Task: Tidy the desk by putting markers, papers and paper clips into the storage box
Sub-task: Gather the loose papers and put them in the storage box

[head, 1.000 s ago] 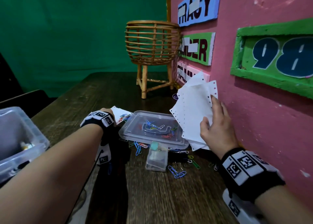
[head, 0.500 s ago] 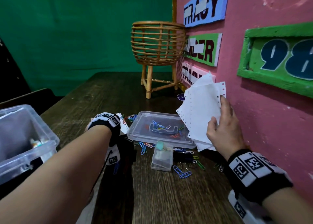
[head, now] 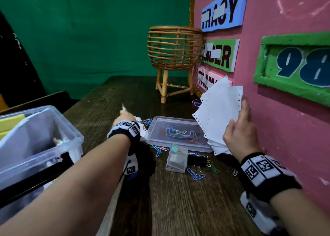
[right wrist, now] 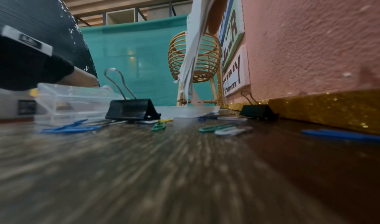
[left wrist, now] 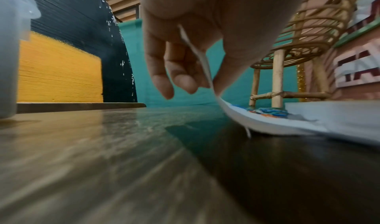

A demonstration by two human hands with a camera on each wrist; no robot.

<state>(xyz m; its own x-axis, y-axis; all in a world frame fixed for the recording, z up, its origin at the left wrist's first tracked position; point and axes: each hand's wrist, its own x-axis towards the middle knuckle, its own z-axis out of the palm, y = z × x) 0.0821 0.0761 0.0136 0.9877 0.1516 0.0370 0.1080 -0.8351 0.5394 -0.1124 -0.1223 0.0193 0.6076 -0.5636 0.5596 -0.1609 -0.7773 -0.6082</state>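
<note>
White perforated papers (head: pixel 218 116) stand nearly upright in the right hand (head: pixel 240 135), close to the pink wall (head: pixel 278 128); thumb on the near face, fingers (head: pixel 245 108) behind the sheets, so the stack is pinched between them with its lower edge down by the desk. In the right wrist view the same sheets hang edge-on from the fingertips. Left hand (head: pixel 125 115) is low over the dark wooden desk (head: pixel 178 200), pinching the lifted corner of a white sheet (left wrist: pixel 267 123); in the left wrist view the thumb (left wrist: pixel 232 61) is on one side of the paper edge and the curled fingers (left wrist: pixel 174 74) on the other. Rest of that sheet lies flat on the desk, with coloured paper clips (left wrist: pixel 267 111) on it. Clear lid (head: pixel 176 134), handle up, lies flat between the two hands, a few clips on top of it. More loose clips (head: pixel 195 175) are scattered on the desk in front of the lid, beside a small clear case (head: pixel 176 159) and a black binder clip (right wrist: pixel 131 109). Second binder clip (right wrist: pixel 258 111) sits against the gold strip at the wall's base. Clear storage box (head: pixel 41 146) stands open at far left, well apart from the papers; contents not clearly readable. Wicker basket stand (head: pixel 174 51) is at the far end of the desk.
</note>
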